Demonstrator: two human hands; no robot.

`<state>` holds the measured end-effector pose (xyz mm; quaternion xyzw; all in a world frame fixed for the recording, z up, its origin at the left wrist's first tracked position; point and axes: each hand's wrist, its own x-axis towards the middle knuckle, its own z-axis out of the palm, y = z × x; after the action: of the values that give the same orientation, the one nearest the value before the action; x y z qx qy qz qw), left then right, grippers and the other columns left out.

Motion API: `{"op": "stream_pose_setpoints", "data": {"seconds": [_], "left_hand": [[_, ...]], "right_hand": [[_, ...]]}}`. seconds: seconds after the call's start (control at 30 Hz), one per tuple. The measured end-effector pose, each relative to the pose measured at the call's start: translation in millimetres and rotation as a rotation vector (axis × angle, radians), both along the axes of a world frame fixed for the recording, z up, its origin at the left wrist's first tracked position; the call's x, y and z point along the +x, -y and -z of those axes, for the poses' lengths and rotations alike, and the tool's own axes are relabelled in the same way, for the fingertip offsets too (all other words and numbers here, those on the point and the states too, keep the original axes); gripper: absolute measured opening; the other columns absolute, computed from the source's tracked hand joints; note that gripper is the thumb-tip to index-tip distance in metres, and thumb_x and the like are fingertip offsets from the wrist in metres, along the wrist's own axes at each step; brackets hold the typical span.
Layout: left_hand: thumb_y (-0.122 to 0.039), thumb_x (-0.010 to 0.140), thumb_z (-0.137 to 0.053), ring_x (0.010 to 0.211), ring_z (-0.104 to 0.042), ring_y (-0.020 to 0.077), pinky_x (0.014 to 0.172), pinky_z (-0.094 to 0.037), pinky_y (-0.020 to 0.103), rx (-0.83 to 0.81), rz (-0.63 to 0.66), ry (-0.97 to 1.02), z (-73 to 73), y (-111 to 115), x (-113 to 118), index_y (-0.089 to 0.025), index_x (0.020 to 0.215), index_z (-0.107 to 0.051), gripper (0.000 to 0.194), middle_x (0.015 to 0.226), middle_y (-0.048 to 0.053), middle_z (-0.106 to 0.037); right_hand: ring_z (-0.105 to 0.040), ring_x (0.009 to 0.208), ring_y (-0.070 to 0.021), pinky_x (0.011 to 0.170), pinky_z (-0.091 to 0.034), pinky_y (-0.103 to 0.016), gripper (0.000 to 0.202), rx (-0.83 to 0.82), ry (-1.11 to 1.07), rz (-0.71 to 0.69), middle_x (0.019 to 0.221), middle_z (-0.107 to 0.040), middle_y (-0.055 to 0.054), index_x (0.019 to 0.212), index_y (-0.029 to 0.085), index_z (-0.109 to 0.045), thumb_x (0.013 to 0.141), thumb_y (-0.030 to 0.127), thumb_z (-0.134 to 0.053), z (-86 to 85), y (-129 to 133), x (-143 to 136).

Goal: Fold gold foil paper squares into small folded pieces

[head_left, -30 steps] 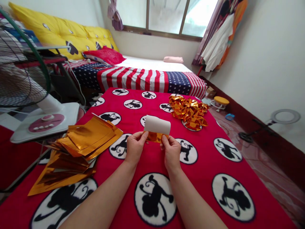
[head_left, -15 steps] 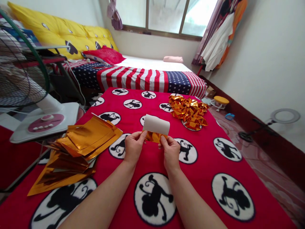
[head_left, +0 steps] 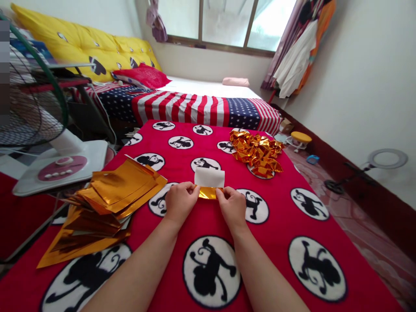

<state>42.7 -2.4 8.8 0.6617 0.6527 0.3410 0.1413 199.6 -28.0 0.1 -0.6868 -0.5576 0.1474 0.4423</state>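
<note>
A sheet of gold foil paper (head_left: 209,177) lies at the middle of the red cloth, its white back facing up and its near edge folded over to show a shiny gold strip. My left hand (head_left: 182,201) pinches the left end of that fold between thumb and fingers. At the right end my right hand (head_left: 231,206) pinches it the same way. To the left spreads a loose stack of gold foil sheets (head_left: 121,186). Beyond my right hand sits a heap of folded gold foil pieces (head_left: 256,149).
The red cloth (head_left: 266,268) with monkey prints covers the surface under my hands. A fan base (head_left: 61,167) stands at the left edge. Farther back is a bed with a flag-patterned cover (head_left: 182,106). A yellow stool (head_left: 300,138) and a ring light (head_left: 388,159) are on the right.
Both hands have come down a little toward me with the foil paper. Its white part now lies lower and flatter, and the gold fold looks smoother.
</note>
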Motion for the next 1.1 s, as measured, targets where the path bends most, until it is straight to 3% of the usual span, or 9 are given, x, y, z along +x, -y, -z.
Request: {"op": "stream_pose_setpoints", "data": {"seconds": [0.13, 0.33, 0.43, 0.53, 0.73, 0.83, 0.97, 1.03, 1.1], "left_hand": [[-0.043, 0.078, -0.058, 0.062, -0.061, 0.0205, 0.054, -0.026, 0.028, -0.091, -0.018, -0.248, -3.1, 1.8, -0.3, -0.022, 0.059, -0.063, 0.028, 0.065, 0.004, -0.069], [-0.046, 0.083, -0.056, 0.072, -0.063, 0.0230, 0.056, -0.030, 0.028, -0.162, -0.026, -0.315, -6.3, 3.9, -0.7, -0.022, 0.080, -0.065, 0.026, 0.078, 0.006, -0.070], [-0.043, 0.081, -0.062, 0.076, -0.063, 0.0214, 0.058, -0.033, 0.027, -0.140, -0.017, -0.290, -5.8, 4.6, -2.6, -0.022, 0.100, -0.063, 0.028, 0.088, 0.005, -0.069], [-0.034, 0.084, -0.060, 0.080, -0.062, 0.0180, 0.062, -0.037, 0.026, -0.072, 0.110, -0.235, -3.9, 4.6, -4.9, -0.025, 0.094, -0.067, 0.015, 0.094, 0.003, -0.066], [-0.039, 0.079, -0.067, 0.083, -0.063, 0.0186, 0.067, -0.040, 0.027, -0.118, 0.240, -0.140, -1.2, 0.2, -8.9, -0.029, 0.086, -0.074, 0.014, 0.090, 0.000, -0.068], [-0.041, 0.076, -0.068, 0.083, -0.063, 0.0193, 0.066, -0.040, 0.027, -0.137, 0.232, -0.159, -2.3, -1.7, -8.6, -0.028, 0.088, -0.074, 0.019, 0.090, 0.002, -0.068], [-0.037, 0.084, -0.057, 0.082, -0.063, 0.0198, 0.062, -0.038, 0.027, -0.159, 0.219, -0.245, -4.9, -2.1, -7.3, -0.025, 0.087, -0.072, 0.020, 0.089, 0.004, -0.067], [-0.034, 0.087, -0.050, 0.081, -0.062, 0.0202, 0.060, -0.037, 0.028, -0.174, 0.213, -0.282, -5.8, -1.9, -7.1, -0.025, 0.086, -0.071, 0.024, 0.086, 0.004, -0.065], [-0.034, 0.088, -0.048, 0.081, -0.062, 0.0202, 0.061, -0.038, 0.028, -0.173, 0.221, -0.282, -6.1, -1.8, -7.6, -0.026, 0.088, -0.072, 0.025, 0.086, 0.004, -0.065]], "right_hand": [[-0.054, 0.057, -0.0154, 0.055, -0.025, -0.027, 0.024, -0.157, 0.287, 0.041, 0.061, -0.064, -0.001, 0.064, 0.023, -0.065, 0.082, 0.038, -0.062, -2.4, -0.5, 1.8], [-0.060, 0.063, -0.0177, 0.055, -0.026, -0.026, 0.018, -0.252, 0.312, 0.122, 0.068, -0.065, 0.002, 0.089, 0.023, -0.060, 0.080, 0.036, -0.067, -7.1, 0.6, 2.0], [-0.061, 0.066, -0.0171, 0.056, -0.027, -0.027, 0.018, -0.227, 0.357, 0.128, 0.076, -0.065, 0.001, 0.097, 0.022, -0.056, 0.084, 0.031, -0.065, -7.1, 2.9, 0.9], [-0.060, 0.073, -0.0157, 0.058, -0.029, -0.027, 0.002, -0.162, 0.423, 0.055, 0.088, -0.064, 0.000, 0.089, 0.023, -0.058, 0.087, 0.024, -0.059, -5.0, 4.6, -0.6], [-0.056, 0.091, -0.0217, 0.076, -0.039, -0.032, 0.020, -0.051, 0.534, -0.060, 0.092, -0.064, -0.007, 0.085, 0.022, -0.066, 0.090, 0.016, -0.048, -3.5, 4.4, 0.2], [-0.054, 0.106, -0.0252, 0.095, -0.037, -0.040, 0.029, 0.028, 0.506, -0.118, 0.112, -0.065, -0.010, 0.104, 0.019, -0.067, 0.093, 0.017, -0.041, -4.5, 8.5, -12.6], [-0.034, 0.140, -0.0275, 0.113, -0.028, -0.045, 0.063, 0.070, 0.354, -0.427, 0.150, -0.040, -0.016, 0.150, 0.010, -0.028, 0.095, 0.040, -0.040, -1.4, 19.5, -44.8], [-0.024, 0.145, -0.0289, 0.115, -0.027, -0.046, 0.081, -0.002, 0.318, -0.511, 0.155, -0.028, -0.019, 0.153, 0.004, -0.012, 0.094, 0.051, -0.040, 1.9, 23.8, -54.0], [-0.017, 0.147, -0.0299, 0.117, -0.024, -0.046, 0.092, -0.065, 0.328, -0.536, 0.158, -0.019, -0.021, 0.153, 0.001, -0.009, 0.090, 0.060, -0.042, 4.6, 25.9, -53.0]]}}
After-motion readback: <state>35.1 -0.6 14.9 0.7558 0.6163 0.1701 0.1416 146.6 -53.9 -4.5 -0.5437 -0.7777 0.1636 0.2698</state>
